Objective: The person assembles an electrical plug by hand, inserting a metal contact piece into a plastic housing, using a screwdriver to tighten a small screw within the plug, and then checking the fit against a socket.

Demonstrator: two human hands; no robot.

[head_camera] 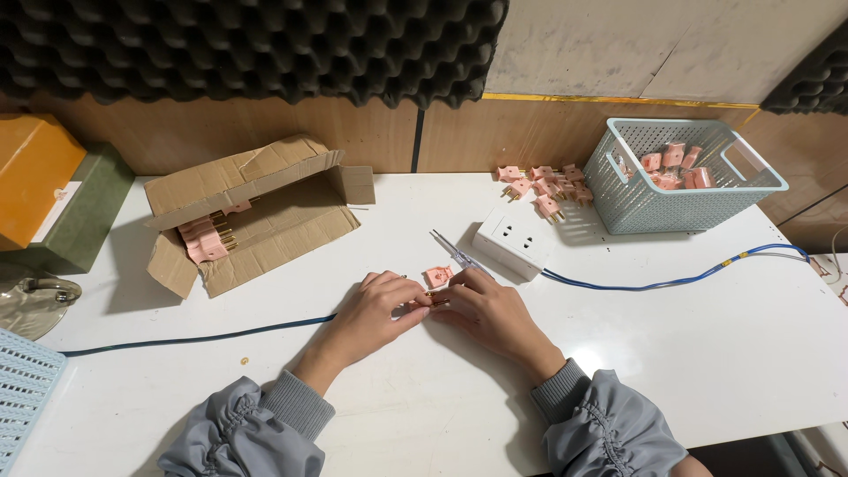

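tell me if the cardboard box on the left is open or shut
Open. The cardboard box lies on its side, flaps spread, with pink plugs showing inside its mouth.

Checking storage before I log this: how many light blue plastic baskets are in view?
2: one basket at the table's back right holding pink plugs; another basket cut off by the frame's left edge. Others may lie outside view.

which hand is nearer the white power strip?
Right. The right hand sits just below and left of the white power strip, with a small gap between them; the left hand is farther left.
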